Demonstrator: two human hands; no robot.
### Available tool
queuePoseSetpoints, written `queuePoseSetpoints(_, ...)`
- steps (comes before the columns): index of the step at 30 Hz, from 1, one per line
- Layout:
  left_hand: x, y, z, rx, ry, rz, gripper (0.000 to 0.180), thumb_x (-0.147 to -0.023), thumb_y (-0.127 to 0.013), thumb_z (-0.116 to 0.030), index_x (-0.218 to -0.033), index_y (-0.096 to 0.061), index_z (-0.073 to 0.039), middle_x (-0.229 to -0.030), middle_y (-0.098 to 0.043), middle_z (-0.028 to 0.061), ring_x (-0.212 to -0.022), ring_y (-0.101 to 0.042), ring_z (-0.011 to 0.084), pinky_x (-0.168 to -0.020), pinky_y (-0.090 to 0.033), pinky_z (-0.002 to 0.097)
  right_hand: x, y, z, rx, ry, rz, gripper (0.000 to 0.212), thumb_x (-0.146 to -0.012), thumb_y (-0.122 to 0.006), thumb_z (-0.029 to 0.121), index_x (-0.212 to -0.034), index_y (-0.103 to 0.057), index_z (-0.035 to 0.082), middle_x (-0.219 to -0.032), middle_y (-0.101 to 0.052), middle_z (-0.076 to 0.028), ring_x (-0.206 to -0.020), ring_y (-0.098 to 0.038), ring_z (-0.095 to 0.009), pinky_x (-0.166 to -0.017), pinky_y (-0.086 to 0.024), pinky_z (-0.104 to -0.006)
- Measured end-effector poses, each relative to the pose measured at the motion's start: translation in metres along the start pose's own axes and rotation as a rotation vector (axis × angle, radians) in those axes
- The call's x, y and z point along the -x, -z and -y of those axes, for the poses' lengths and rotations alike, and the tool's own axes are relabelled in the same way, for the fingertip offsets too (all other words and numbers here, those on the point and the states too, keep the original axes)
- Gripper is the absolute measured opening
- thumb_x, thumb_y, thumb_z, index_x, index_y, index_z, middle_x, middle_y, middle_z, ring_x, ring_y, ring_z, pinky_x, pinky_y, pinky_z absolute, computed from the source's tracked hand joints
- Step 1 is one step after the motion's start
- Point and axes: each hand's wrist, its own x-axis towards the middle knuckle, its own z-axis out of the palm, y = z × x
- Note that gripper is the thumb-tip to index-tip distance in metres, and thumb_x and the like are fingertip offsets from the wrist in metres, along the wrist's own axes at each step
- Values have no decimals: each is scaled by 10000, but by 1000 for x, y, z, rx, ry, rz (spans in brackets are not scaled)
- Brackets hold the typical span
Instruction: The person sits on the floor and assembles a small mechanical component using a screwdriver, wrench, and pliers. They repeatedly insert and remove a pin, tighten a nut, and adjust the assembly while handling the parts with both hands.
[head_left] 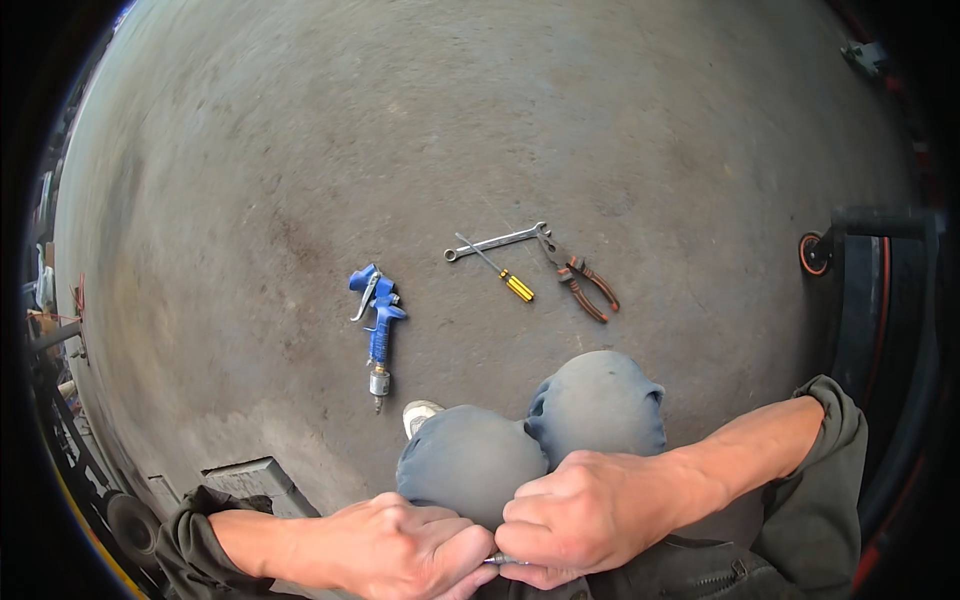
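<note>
A scuffed concrete floor (450,130) is spreading out beyond your knees (597,400), and a black wheeled frame (870,222) is standing at the right. On the floor, the blue spray gun (380,325) is lying left of the middle, its metal end pointing toward you. Farther right, the screwdriver (515,284) is crossing the wrench (512,239), and the pliers (566,274) are resting with their tips by the wrench's right end. Near you, your left hand (395,545) and right hand (590,510) are meeting, fingers curling narrow around a small metal part (497,559); only a sliver is showing between them, so its full shape is staying hidden. Work on that part is seemingly under way, with nothing looking finished: the gun is lying apart from it, and the three tools are lying unheld. No brand, label or writing is showing legibly.
</note>
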Motion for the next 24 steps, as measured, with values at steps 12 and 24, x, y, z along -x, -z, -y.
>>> queuePoseSetpoints(12, 17, -1, 15, -378, -141, -138, 246, -918, -679, -200, -789, -552, -33, -596, -426, 12, -463, -471, 170, -380, -363, 302, -22, -2, -7, 24, -48, 19, 375, -925, -632, 220, -665, -423, 49, -552, -484, -105, -495, -528, -252, -449, -420, -370)
queuePoseSetpoints(24, 17, 10, 8, -844, -231, -241, 186, -801, -686, -153, -897, -662, 3, -627, -298, -35, -494, -351, 92, -402, -245, 222, -39, 20, 4, -1077, -916, 432, 463, -1086, -467, 361, -838, -532, -25, -587, -510, -24, -547, -485, -119, -524, -417, -370)
